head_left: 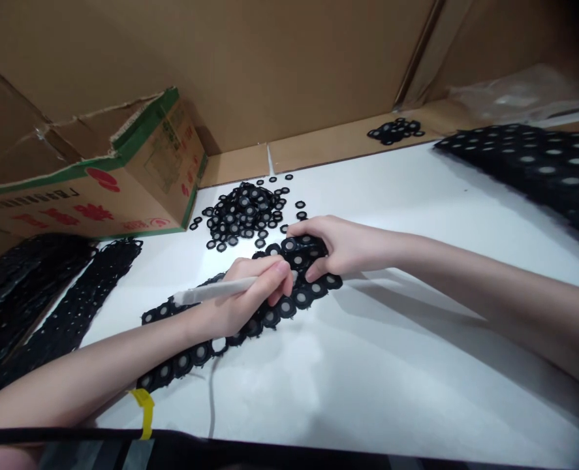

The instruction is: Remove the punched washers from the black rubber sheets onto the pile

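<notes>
A strip of black material with rows of round grey-centred discs point(270, 318) lies slantwise on the white table, a white gap showing where one disc spot is. My left hand point(250, 294) rests over the strip, fingers closed round a white pen-like tool point(215, 289); its tip points at the strip near my right hand. My right hand point(341, 245) curls its thumb and fingers on the far right end of the strip, which is partly covered by both hands. Just beyond lies a heap of loose black rings with grey centres point(243, 212).
An open cardboard box point(159, 173) with green edges stands at the left back. Black sheets point(93, 294) lie on the left, and a larger dotted black sheet point(529, 160) at the right. A smaller ring pile point(394, 130) sits by the cardboard wall. Yellow tape point(145, 411) marks the near edge.
</notes>
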The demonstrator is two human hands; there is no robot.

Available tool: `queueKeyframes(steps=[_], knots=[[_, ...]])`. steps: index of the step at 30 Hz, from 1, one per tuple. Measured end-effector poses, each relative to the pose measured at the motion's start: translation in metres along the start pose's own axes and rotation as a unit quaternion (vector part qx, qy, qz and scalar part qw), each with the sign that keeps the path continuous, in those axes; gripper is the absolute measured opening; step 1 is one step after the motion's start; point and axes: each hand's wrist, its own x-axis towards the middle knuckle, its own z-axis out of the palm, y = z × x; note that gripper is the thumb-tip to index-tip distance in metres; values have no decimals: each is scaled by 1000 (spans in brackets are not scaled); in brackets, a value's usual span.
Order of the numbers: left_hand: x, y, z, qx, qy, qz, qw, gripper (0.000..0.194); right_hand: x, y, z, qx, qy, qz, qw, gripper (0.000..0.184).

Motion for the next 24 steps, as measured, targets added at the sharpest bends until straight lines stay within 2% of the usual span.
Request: queueKeyframes(steps=[11, 18, 24], knots=[[2, -6, 3, 21, -18, 13, 1000, 45, -1, -5, -1, -4, -8, 11, 1000, 70], [0, -12, 4, -51, 30, 17, 998, 42, 0, -3, -1, -6, -5, 3, 1000, 72], [1, -9, 4, -35, 20, 12, 999, 41, 0, -2, 0, -2, 1, 4, 1000, 75]])
